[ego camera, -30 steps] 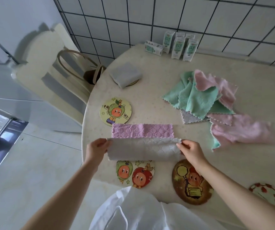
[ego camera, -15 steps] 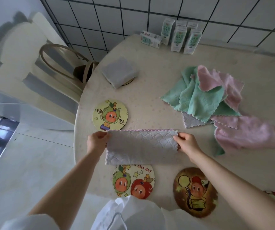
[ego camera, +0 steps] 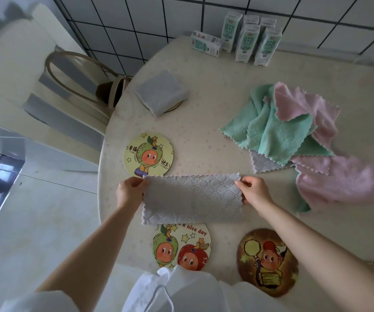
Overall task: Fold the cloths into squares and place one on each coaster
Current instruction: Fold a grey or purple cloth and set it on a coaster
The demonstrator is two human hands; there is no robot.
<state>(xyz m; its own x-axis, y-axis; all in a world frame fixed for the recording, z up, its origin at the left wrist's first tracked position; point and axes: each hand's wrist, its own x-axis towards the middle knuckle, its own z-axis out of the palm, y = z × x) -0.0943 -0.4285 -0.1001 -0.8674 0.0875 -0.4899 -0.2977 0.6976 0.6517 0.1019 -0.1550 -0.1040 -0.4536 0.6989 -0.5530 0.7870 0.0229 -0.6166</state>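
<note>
Grey cloth as a flat strip, pinched at both far corners.

My left hand (ego camera: 128, 190) and right hand (ego camera: 254, 191) each have fingers (ego camera: 241, 183) clamped on a far corner of the grey cloth (ego camera: 191, 199), which lies on the surface (ego camera: 215, 86) between them. Its near edge hides the top of the two-fruit coaster (ego camera: 181, 246), whose near rim is covered by my white garment (ego camera: 181, 289). The green-fruit coaster (ego camera: 147, 154) sits just beyond my left fingers. Farther out, a folded grey cloth (ego camera: 160, 92) hides its coaster except for a sliver of rim. The cloth pile (ego camera: 294, 131) beyond my right fingers is blurred on its right side. The surface edge runs just left of my left hand, and open surface lies beyond the strip.
</note>
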